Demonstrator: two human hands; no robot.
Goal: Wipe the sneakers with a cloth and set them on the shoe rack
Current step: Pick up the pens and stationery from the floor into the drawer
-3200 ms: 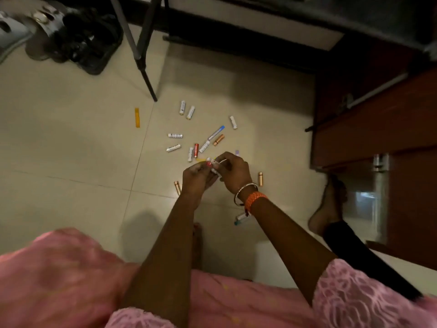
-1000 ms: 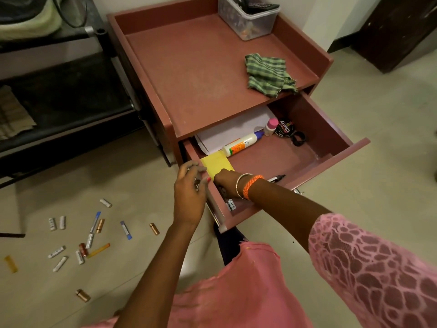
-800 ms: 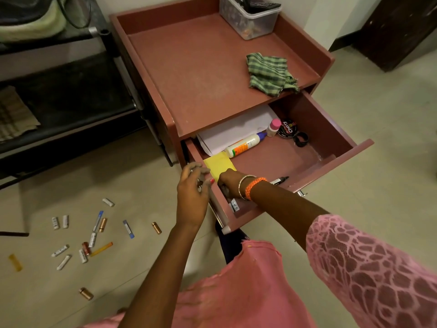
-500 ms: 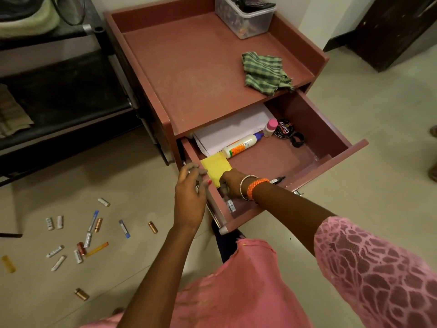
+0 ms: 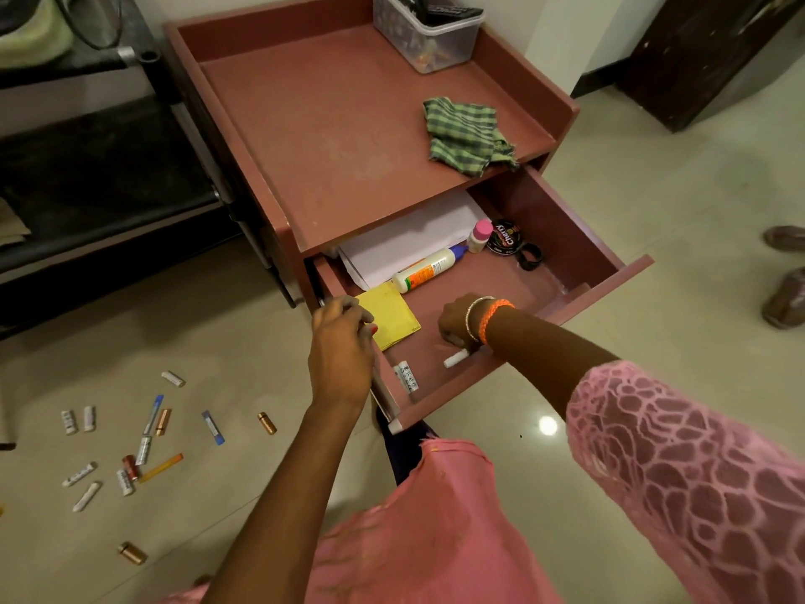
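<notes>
1. Sneakers: none surely in view; brown shoes (image 5: 786, 294) at floor's right edge, blurred, kind uncertain.
2. Left hand (image 5: 337, 348): over drawer (image 5: 605, 294) left rim, fingers curled, contents not visible.
3. Right hand (image 5: 457, 320): inside drawer near front edge, fingers curled down beside white battery (image 5: 456, 358); grip not discernible.
4. Cloth (image 5: 468, 135): green check, crumpled at cabinet (image 5: 331, 124) top's right front corner. Likely soft, light; best pinched at a raised fold.
</notes>
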